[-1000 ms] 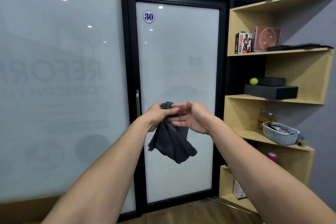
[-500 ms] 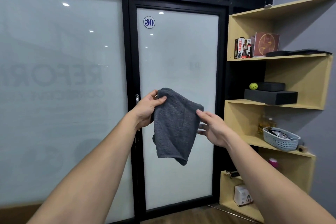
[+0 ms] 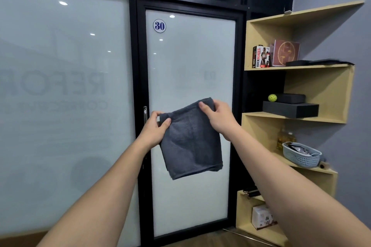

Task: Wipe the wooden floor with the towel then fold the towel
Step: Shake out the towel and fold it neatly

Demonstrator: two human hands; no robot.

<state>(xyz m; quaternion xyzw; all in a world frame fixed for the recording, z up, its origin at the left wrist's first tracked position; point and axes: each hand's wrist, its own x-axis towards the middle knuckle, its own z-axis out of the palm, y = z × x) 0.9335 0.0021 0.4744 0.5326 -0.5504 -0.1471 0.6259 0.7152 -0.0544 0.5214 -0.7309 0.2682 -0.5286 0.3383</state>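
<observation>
Two hands held a grey towel (image 3: 190, 142) up in the air in front of the frosted glass door (image 3: 190, 66), where it hung folded, seemingly in a double layer. The left hand (image 3: 154, 130) pinched its upper left corner between thumb and curled fingers. The right hand (image 3: 216, 118) gripped the higher upper right corner, thumb on the near face. Both forearms reached forward, apart. To the right stood a wooden shelf (image 3: 297, 115) with a pale basket (image 3: 301, 155).
</observation>
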